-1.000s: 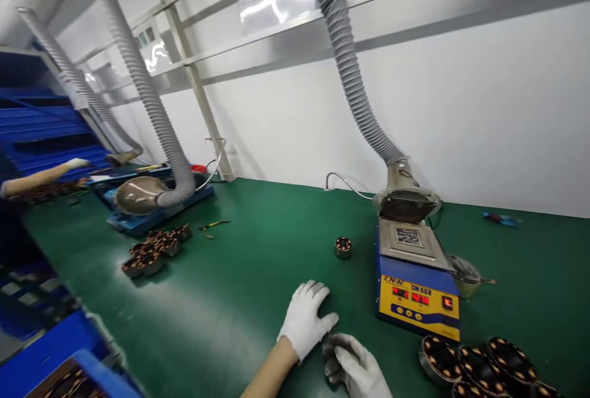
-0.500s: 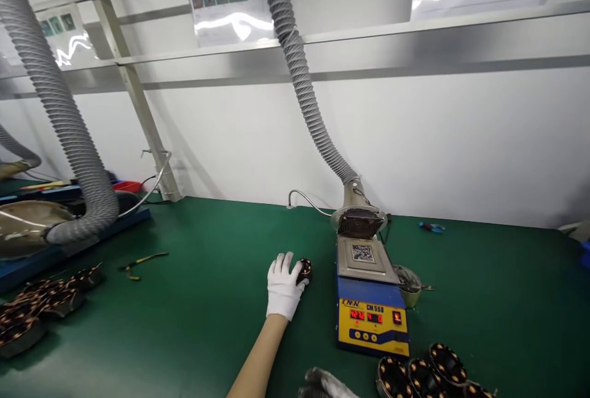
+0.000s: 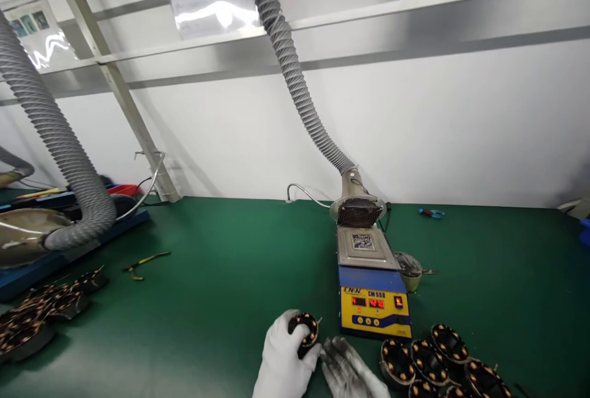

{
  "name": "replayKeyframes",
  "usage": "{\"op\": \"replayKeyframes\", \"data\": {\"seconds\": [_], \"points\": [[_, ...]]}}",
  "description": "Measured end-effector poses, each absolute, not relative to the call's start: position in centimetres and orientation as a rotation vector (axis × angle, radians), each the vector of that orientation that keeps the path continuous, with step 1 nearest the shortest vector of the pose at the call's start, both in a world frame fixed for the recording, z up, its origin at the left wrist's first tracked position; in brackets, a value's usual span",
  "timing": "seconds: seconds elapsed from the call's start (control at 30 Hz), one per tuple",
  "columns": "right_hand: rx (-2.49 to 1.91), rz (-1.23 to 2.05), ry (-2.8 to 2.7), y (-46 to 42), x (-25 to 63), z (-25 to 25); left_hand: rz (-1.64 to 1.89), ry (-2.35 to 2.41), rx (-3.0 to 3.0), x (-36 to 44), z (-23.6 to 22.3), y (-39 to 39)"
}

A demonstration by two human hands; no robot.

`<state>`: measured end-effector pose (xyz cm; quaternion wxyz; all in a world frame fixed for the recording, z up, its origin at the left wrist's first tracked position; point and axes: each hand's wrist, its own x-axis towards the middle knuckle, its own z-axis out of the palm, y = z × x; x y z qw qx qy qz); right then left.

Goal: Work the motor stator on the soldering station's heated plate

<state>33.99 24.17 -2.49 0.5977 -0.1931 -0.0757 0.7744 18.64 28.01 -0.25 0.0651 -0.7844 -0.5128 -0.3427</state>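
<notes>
My left hand (image 3: 283, 358), in a white glove, holds a small round stator with copper windings (image 3: 304, 328) near the front edge of the green bench. My right hand (image 3: 348, 368), in a grey-stained glove, lies just to the right of it, fingers spread toward the stator; whether it touches the stator is not clear. Right behind both hands stands the blue and yellow solder pot (image 3: 372, 284) with red digits lit. Several more stators (image 3: 426, 358) lie in a row to the right of my right hand.
A grey extraction hose (image 3: 295, 85) drops to a hood (image 3: 358, 209) behind the solder pot. A small metal cup (image 3: 408, 266) sits at the pot's right. Another hose (image 3: 55, 140), a blue tray (image 3: 27, 266), a stator pile (image 3: 41, 309) and pliers (image 3: 141, 261) lie left.
My left hand picked the stator from beside the solder pot and drew it back to the front edge. My right hand has come up beside it.
</notes>
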Motion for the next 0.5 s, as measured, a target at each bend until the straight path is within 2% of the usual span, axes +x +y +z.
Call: {"op": "replayKeyframes", "data": {"seconds": [0.23, 0.5], "points": [[-0.933, 1.473, -0.31, 23.5, 33.1, -0.8, -1.116, -1.52, -2.777, 19.2, 1.3, 25.8], [-1.22, 1.371, -0.708, 24.1, 33.0, 0.7, -1.291, -1.522, -2.984, 19.1, 2.3, 25.5]]}}
